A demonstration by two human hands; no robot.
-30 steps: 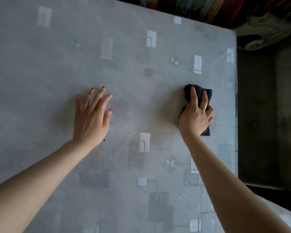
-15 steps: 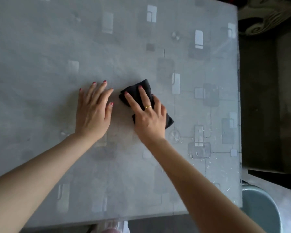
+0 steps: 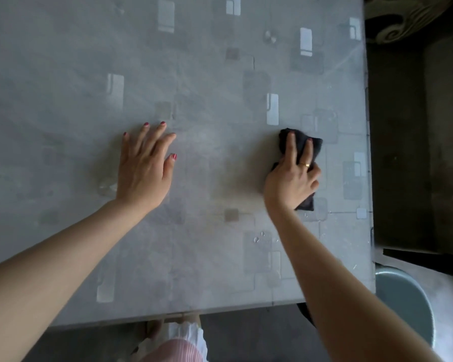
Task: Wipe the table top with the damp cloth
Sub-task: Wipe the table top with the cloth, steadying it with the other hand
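The grey table top [image 3: 207, 82] has a glossy cover printed with pale rectangles. A dark folded cloth [image 3: 316, 147] lies on it toward the right side. My right hand [image 3: 292, 178] presses down on the cloth, two fingers stretched over it and the others curled at its edge. My left hand [image 3: 144, 168] rests flat on the table left of centre, fingers spread, holding nothing. A few water droplets [image 3: 258, 237] sit on the cover in front of the cloth.
The table's right edge [image 3: 367, 152] runs close to the cloth, with dark floor beyond it. A round pale-blue stool or bucket [image 3: 403, 301] stands at the near right corner. The near table edge [image 3: 168, 313] is just above my clothing.
My right hand has slid the cloth from beside my left hand back to the right, toward the table's right edge. My left hand stays flat in place.
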